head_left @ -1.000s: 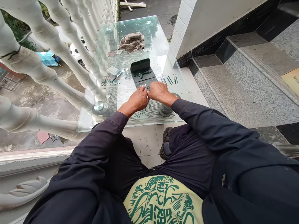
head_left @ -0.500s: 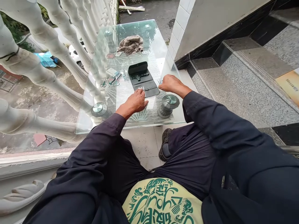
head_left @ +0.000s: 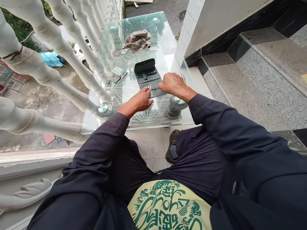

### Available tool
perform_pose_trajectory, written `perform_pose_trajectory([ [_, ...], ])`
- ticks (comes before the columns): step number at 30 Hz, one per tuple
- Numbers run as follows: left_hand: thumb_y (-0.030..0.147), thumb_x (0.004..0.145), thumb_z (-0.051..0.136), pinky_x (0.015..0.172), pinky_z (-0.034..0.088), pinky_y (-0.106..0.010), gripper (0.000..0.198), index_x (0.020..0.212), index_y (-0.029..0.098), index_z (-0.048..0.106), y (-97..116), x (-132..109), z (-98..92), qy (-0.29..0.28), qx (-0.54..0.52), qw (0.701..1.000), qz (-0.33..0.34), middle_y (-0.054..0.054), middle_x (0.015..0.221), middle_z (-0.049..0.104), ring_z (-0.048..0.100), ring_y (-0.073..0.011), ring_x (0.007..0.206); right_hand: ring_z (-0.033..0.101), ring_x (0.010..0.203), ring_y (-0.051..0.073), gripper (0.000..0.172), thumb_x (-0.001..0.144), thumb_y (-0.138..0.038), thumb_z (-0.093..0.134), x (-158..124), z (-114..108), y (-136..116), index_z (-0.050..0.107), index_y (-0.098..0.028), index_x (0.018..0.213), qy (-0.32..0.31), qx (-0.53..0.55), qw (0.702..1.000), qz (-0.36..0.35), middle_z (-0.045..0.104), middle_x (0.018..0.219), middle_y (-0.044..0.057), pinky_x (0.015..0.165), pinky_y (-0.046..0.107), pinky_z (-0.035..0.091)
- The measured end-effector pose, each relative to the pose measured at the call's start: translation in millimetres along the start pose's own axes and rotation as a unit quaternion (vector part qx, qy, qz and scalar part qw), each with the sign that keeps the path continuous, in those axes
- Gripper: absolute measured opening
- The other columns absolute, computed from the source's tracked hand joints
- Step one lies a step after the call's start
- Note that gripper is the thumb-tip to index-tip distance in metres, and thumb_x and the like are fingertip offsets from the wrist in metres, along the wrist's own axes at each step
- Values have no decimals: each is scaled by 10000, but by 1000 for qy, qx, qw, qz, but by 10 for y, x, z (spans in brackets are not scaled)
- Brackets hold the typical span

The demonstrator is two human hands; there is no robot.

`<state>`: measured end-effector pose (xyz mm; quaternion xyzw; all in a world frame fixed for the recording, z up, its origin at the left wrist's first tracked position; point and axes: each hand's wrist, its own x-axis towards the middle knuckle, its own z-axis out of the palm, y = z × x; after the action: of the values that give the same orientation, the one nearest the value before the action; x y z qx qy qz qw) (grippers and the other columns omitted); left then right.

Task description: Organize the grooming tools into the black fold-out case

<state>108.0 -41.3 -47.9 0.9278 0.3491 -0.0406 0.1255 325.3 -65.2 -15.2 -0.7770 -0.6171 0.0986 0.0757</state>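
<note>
A black folding case [head_left: 157,76] lies unfolded on the glass table, its top flap raised. Dark elastic loops run across it, and small pale metal tools [head_left: 147,87] sit in the near row. My left hand [head_left: 140,99] rests at the case's near left corner, fingers laid on the edge and thumb apart. Over the case's right side is my right hand [head_left: 173,83], its fingers pinched together above the loops. Whatever is between those fingertips is hidden. Just right of that hand a slim metal piece [head_left: 183,78] lies on the glass.
Left of the case lie green-handled scissors [head_left: 118,83], a pale packet [head_left: 118,71] and small slim items. A crumpled brown cloth [head_left: 137,41] sits farther back. Round table supports [head_left: 173,110] show beneath the glass table [head_left: 96,123]. White balusters [head_left: 57,76] stand left, stone steps [head_left: 230,83] right.
My right hand has moved left, from the small metal pieces beside the case to above its right side. My left hand stays at the near corner. The view has shifted slightly.
</note>
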Motion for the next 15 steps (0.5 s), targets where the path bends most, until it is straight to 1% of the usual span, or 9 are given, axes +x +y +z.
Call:
perform_pose_trajectory([
  [3,366,1238,632,1598,439,-471,544,1696,89,727,-22,3,-14,3,-2,1000,6,-308,1983,598,509,-378,1944,878,1333,452,408,1180,-319,809,-164,32,-254,921,-66,1480,-43,-4,999,-9,918,1394,305,1075,429,648],
  [6,359,1235,644,1570,488,-488,464,1604,106,769,-15,-1,-26,7,-6,1000,9,-312,1899,669,585,-389,1880,866,1451,446,418,1187,-276,782,-244,75,-386,918,-72,1526,-76,-19,997,-14,903,1516,314,1089,400,641],
  [8,362,1239,648,1560,500,-492,435,1572,114,776,-9,-6,-31,9,-9,1000,13,-311,1871,687,585,-393,1876,856,1498,453,444,1208,-307,762,-256,98,-394,912,-69,1553,-80,-21,996,-10,886,1568,326,1105,401,641],
  [11,337,1233,649,1554,506,-485,386,1533,135,785,-6,-6,-32,9,-9,1000,20,-293,1824,719,604,-378,1851,852,1518,474,513,1250,-404,720,-258,110,-370,901,-60,1585,-78,-16,997,-9,875,1583,346,1139,428,651],
  [13,331,1232,649,1532,530,-482,355,1502,152,794,-8,-2,-32,8,-2,1000,19,-277,1774,746,657,-373,1788,845,1540,475,522,1252,-395,712,-264,105,-368,891,-65,1614,-79,-22,997,-11,868,1605,345,1171,437,654],
  [15,340,1238,648,1507,555,-476,341,1483,157,800,-9,3,-32,8,10,1000,18,-266,1737,759,698,-375,1731,843,1549,467,496,1228,-331,725,-272,106,-380,892,-80,1622,-83,-30,996,-11,868,1617,333,1194,438,659],
])
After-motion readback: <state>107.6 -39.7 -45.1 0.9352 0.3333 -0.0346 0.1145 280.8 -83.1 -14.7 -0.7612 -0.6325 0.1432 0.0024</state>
